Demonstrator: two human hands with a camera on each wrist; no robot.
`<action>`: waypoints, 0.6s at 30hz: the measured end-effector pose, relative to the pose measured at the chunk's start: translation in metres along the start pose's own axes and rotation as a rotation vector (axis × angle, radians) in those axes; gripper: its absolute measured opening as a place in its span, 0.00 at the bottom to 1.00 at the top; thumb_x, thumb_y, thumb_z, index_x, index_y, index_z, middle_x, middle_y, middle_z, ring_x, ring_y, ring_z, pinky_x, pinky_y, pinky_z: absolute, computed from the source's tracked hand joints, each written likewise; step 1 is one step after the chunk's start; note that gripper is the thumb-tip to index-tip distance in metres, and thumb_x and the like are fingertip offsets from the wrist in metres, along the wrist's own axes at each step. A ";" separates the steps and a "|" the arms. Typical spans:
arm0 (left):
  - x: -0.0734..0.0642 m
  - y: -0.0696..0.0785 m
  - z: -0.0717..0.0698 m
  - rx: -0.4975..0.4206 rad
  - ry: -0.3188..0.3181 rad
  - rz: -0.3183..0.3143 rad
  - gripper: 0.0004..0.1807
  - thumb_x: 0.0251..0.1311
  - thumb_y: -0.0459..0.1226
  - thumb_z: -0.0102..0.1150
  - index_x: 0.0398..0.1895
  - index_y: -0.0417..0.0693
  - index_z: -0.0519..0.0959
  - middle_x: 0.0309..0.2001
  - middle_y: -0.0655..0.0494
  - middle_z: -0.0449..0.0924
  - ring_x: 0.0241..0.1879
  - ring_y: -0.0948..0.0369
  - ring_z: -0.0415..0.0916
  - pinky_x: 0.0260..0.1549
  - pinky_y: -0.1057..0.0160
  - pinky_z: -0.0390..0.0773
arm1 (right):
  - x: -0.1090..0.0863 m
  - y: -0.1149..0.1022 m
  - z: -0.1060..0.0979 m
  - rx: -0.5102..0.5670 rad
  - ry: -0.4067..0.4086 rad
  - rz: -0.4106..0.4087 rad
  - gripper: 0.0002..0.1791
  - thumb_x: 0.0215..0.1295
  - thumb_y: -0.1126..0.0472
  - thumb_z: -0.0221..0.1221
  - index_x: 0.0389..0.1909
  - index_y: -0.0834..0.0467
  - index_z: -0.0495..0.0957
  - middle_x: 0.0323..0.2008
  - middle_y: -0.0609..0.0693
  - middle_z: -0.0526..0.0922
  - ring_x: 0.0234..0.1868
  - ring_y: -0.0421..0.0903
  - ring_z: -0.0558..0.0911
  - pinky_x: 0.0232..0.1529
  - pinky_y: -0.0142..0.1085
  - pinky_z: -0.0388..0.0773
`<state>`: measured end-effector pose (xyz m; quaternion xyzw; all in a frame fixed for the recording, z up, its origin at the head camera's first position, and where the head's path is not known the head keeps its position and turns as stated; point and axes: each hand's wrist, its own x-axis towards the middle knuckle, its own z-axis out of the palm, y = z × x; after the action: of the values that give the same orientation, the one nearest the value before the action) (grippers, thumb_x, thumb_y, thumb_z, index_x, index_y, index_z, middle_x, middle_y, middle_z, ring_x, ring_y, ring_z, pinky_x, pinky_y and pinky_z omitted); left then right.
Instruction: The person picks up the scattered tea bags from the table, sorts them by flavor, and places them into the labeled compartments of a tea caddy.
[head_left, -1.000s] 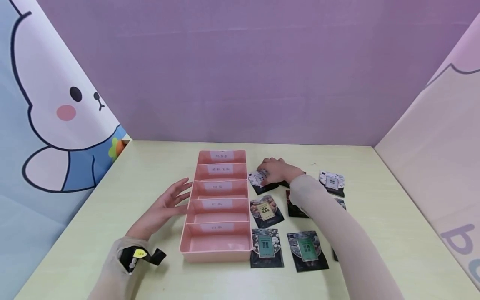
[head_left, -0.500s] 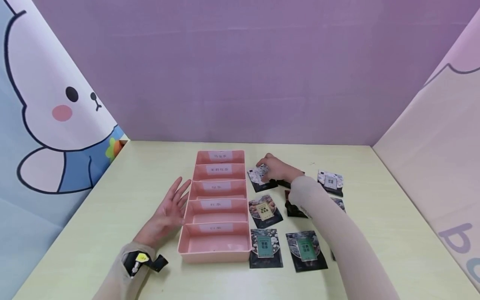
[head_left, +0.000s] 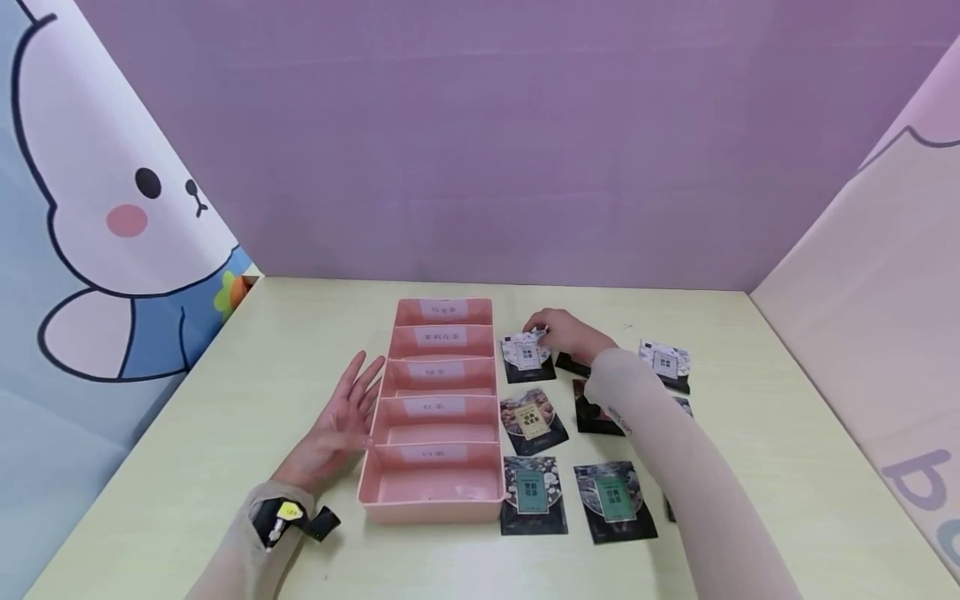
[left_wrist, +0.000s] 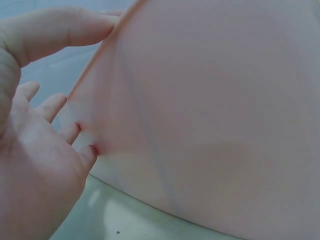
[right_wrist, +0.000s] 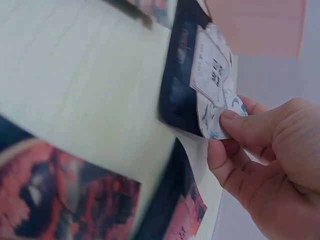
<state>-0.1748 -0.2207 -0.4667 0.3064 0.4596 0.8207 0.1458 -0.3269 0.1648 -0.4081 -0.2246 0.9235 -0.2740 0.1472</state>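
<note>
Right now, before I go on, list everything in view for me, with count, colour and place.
Five-compartment plastic box: 1, pink, middle of table
Rectangular labels: 5, whitish, one per compartment
Flat white-and-black sachets: 2, beside the box's far half; far right
Flat yellow-labelled sachet: 1, dark, right of box
Flat green-labelled sachets: 2, dark, near row
Flat red-and-black sachet: 1, centre of sachets
Partly hidden flat sachets: 3, colours unclear, one far, two rightward
Table: 1, pale yellow-green, below
Backdrop: 1, purple, behind
Rabbit-printed panel: 1, blue-and-white, left
Side panel: 1, pale pink, right
Wrist strap: 1, black, left wrist
Sleeves: 2, beige, both arms
Left hand: 1, bare, at box's left wall
Right hand: 1, bare, pinching the sachet beside the box
</note>
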 end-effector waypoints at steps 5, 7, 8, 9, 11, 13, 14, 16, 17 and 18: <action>0.000 0.000 -0.001 0.037 0.040 -0.009 0.61 0.49 0.11 0.46 0.81 0.57 0.33 0.80 0.49 0.27 0.78 0.56 0.37 0.70 0.66 0.55 | -0.006 0.003 -0.010 0.041 0.005 0.002 0.17 0.66 0.75 0.53 0.55 0.66 0.79 0.55 0.66 0.76 0.52 0.59 0.78 0.44 0.46 0.81; 0.001 0.000 -0.001 0.040 0.042 -0.003 0.59 0.50 0.12 0.47 0.81 0.55 0.35 0.80 0.48 0.27 0.77 0.58 0.40 0.70 0.67 0.54 | -0.008 0.004 -0.014 0.092 0.003 0.020 0.16 0.67 0.75 0.53 0.54 0.66 0.79 0.53 0.66 0.76 0.46 0.56 0.80 0.39 0.44 0.82; 0.001 -0.001 -0.001 0.038 0.038 0.002 0.59 0.51 0.12 0.48 0.81 0.55 0.35 0.80 0.47 0.27 0.77 0.58 0.40 0.70 0.67 0.54 | -0.009 0.004 -0.015 0.128 -0.001 0.034 0.16 0.66 0.75 0.54 0.53 0.66 0.79 0.52 0.66 0.76 0.44 0.55 0.80 0.38 0.44 0.83; 0.001 -0.001 -0.002 0.036 0.035 0.006 0.58 0.51 0.13 0.49 0.81 0.54 0.35 0.80 0.47 0.26 0.77 0.58 0.41 0.70 0.67 0.54 | -0.010 0.004 -0.017 0.144 0.001 0.039 0.16 0.66 0.75 0.54 0.53 0.66 0.79 0.50 0.65 0.76 0.42 0.54 0.81 0.38 0.44 0.83; 0.001 -0.001 -0.002 0.034 0.024 0.014 0.58 0.52 0.14 0.50 0.81 0.54 0.35 0.80 0.46 0.25 0.77 0.58 0.40 0.70 0.67 0.53 | -0.011 0.004 -0.021 0.164 0.008 0.037 0.15 0.65 0.75 0.55 0.52 0.66 0.80 0.47 0.64 0.77 0.38 0.52 0.82 0.37 0.44 0.84; 0.001 -0.002 -0.002 0.029 0.011 0.021 0.58 0.53 0.14 0.50 0.81 0.53 0.34 0.79 0.45 0.23 0.78 0.57 0.38 0.70 0.66 0.53 | -0.012 0.003 -0.024 0.177 0.017 0.033 0.15 0.64 0.76 0.56 0.51 0.67 0.80 0.43 0.63 0.78 0.35 0.52 0.83 0.37 0.45 0.85; 0.001 -0.002 -0.002 0.028 0.006 0.022 0.58 0.53 0.14 0.50 0.81 0.53 0.33 0.79 0.44 0.22 0.78 0.56 0.37 0.71 0.66 0.52 | -0.013 0.003 -0.026 0.176 0.025 0.032 0.15 0.64 0.76 0.56 0.50 0.67 0.80 0.42 0.62 0.78 0.34 0.52 0.84 0.37 0.46 0.85; 0.000 -0.001 -0.002 0.028 0.012 0.017 0.58 0.53 0.14 0.50 0.81 0.54 0.34 0.79 0.45 0.23 0.78 0.56 0.37 0.70 0.67 0.52 | -0.014 0.003 -0.030 0.174 0.039 0.030 0.14 0.63 0.76 0.57 0.49 0.67 0.81 0.40 0.61 0.79 0.33 0.52 0.84 0.38 0.48 0.85; 0.000 -0.001 -0.001 0.031 0.014 0.015 0.57 0.53 0.14 0.50 0.81 0.54 0.34 0.79 0.45 0.23 0.78 0.56 0.37 0.70 0.67 0.53 | -0.015 0.002 -0.032 0.178 0.045 0.032 0.14 0.63 0.76 0.57 0.49 0.67 0.81 0.39 0.61 0.79 0.32 0.53 0.85 0.38 0.49 0.85; 0.000 0.000 -0.001 0.034 0.015 0.013 0.57 0.53 0.14 0.50 0.81 0.53 0.34 0.79 0.45 0.23 0.78 0.56 0.37 0.70 0.67 0.53 | -0.016 0.001 -0.034 0.180 0.052 0.027 0.14 0.63 0.76 0.57 0.49 0.68 0.81 0.38 0.61 0.80 0.32 0.54 0.85 0.38 0.50 0.85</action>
<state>-0.1752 -0.2211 -0.4671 0.3056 0.4724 0.8161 0.1316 -0.3267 0.1888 -0.3793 -0.1906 0.9017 -0.3595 0.1463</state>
